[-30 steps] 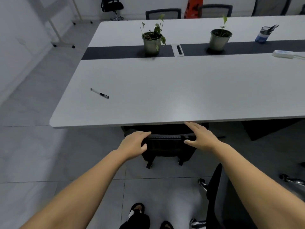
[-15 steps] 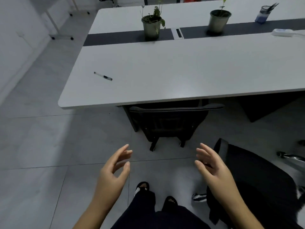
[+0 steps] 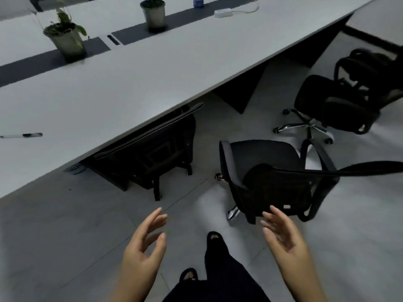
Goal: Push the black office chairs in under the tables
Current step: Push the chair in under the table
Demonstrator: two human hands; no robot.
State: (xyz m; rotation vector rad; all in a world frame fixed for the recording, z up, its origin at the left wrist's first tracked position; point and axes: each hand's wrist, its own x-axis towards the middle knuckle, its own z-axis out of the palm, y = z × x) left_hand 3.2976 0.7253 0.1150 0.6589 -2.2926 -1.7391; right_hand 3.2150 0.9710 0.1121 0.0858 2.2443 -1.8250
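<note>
One black office chair (image 3: 152,149) is tucked under the long white table (image 3: 130,79), only its backrest showing below the edge. A second black chair (image 3: 274,177) stands out on the floor to the right, its mesh back towards me. Further right, a third black chair (image 3: 340,105) is also away from the table. My left hand (image 3: 144,247) and my right hand (image 3: 283,236) hover low in front of me, fingers apart, holding nothing. The right hand's fingertips are just short of the second chair's backrest.
On the table are two potted plants (image 3: 65,38) (image 3: 153,15), a pen (image 3: 24,135) at the left, and a white power strip (image 3: 222,13). Grey tiled floor (image 3: 65,236) lies around me. My sandalled feet (image 3: 214,238) are at the bottom centre.
My hands let go of the tucked-in chair's backrest and drew back. The view has swung right, bringing the two loose chairs into sight.
</note>
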